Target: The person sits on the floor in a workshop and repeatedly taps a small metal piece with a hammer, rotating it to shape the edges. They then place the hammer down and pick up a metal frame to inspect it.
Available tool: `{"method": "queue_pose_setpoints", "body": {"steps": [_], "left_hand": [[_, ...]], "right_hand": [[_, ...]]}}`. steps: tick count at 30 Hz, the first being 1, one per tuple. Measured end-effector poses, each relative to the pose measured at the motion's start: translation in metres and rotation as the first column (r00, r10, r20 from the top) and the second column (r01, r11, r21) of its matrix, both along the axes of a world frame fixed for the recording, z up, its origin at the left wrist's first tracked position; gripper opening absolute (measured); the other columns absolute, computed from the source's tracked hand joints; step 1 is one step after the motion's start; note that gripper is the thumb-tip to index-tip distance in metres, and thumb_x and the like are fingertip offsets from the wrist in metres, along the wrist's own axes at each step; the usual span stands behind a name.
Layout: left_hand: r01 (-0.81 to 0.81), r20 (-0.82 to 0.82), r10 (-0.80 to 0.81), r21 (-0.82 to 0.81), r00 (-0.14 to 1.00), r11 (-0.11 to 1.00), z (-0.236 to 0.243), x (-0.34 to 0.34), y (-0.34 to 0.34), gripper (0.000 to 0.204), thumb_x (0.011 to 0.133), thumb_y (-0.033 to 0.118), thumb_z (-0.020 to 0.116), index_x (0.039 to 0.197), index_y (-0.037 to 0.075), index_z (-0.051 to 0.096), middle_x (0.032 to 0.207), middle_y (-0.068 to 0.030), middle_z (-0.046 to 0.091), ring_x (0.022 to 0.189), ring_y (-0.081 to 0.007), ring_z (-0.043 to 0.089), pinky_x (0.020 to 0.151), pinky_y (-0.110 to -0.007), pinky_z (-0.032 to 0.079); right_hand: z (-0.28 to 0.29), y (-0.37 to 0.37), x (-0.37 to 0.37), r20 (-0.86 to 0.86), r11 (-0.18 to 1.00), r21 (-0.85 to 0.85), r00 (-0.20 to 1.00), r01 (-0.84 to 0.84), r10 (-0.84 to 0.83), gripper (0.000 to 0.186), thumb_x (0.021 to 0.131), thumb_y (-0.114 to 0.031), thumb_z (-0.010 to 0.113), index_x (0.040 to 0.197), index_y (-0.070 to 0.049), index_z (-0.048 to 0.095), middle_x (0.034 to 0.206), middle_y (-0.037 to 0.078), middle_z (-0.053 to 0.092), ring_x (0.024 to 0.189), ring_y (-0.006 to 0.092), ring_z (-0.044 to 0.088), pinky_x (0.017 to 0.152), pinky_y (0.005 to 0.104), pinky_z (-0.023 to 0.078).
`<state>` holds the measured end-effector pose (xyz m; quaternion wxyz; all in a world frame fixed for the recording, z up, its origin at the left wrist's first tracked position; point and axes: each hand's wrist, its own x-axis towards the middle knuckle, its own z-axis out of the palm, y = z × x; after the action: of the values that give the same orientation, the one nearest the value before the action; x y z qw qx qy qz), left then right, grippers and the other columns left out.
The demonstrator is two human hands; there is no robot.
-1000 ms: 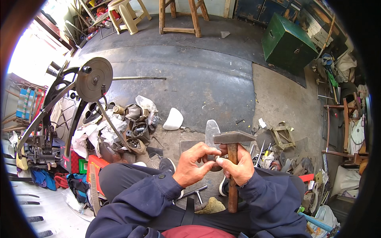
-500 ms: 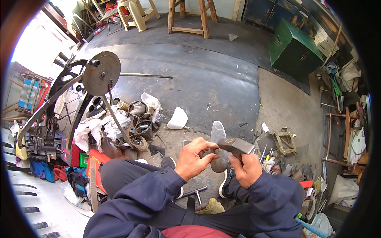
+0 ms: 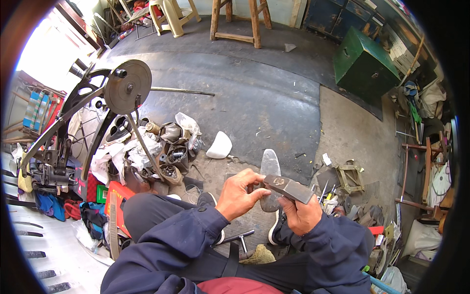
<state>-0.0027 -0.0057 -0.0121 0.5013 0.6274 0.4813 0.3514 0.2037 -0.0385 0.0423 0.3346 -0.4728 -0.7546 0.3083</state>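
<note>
My right hand (image 3: 304, 214) is wrapped round a hammer, mostly hiding its handle. The dark, blocky hammer head (image 3: 290, 188) is over a grey metal shoe last (image 3: 270, 160), whose rounded toe points away from me between my feet. Beside the last, on its left, my left hand (image 3: 240, 193) has thumb and forefinger brought together close to the hammer face. Whatever those fingers pinch, if anything, is too small to make out. Below my hands lie a T-shaped metal tool (image 3: 242, 237) and a rough yellowish lump (image 3: 263, 255).
A hand-cranked machine with a big wheel (image 3: 128, 87) stands at left, beside a heap of bags and shoes (image 3: 166, 147). A white curved piece (image 3: 219, 145) lies ahead. Hand tools (image 3: 330, 192) and a metal frame (image 3: 350, 175) are at right, a green chest (image 3: 364, 61) farther off.
The hammer head has shifted slightly left and turned, its left end now nearer my left fingertips. My left hand keeps its pinch beside the last. The whole view has shifted slightly.
</note>
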Motion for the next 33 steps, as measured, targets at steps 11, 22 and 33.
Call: {"method": "queue_pose_setpoints", "body": {"steps": [11,22,33], "left_hand": [[0.019,-0.007,-0.019,-0.015,1.0,1.0,0.0024,0.001,0.0004,0.027,0.078,0.012,0.085,0.103,0.007,0.076,0.081,-0.0026,0.058,0.063,-0.0115,0.051,0.059,-0.028,0.044],[0.033,-0.018,-0.031,0.095,0.999,0.995,0.001,0.002,0.0016,0.03,0.078,0.009,0.084,0.106,0.008,0.075,0.083,-0.0032,0.059,0.064,-0.0121,0.052,0.06,-0.028,0.044],[0.04,0.017,-0.041,0.033,0.999,0.999,-0.0016,0.0014,-0.0001,0.027,0.08,0.008,0.083,0.105,0.006,0.074,0.084,-0.0032,0.057,0.065,-0.0119,0.052,0.06,-0.028,0.044]], "right_hand": [[0.0051,-0.0007,-0.0009,0.072,0.994,-0.106,0.997,0.004,0.004,0.022,0.095,-0.014,0.064,0.115,-0.006,0.059,0.078,0.018,0.065,0.071,0.0408,0.067,0.06,0.048,0.053],[-0.0035,-0.0011,0.0011,0.163,0.984,-0.172,0.987,0.042,-0.014,0.029,0.094,-0.014,0.064,0.122,-0.008,0.06,0.084,0.022,0.068,0.076,0.0444,0.067,0.066,0.0517,0.052],[0.0033,-0.0013,-0.0021,-0.003,0.993,-0.072,0.996,0.094,-0.094,0.028,0.093,-0.009,0.066,0.121,-0.005,0.061,0.085,0.021,0.068,0.075,0.0435,0.067,0.063,0.0479,0.053]]}}
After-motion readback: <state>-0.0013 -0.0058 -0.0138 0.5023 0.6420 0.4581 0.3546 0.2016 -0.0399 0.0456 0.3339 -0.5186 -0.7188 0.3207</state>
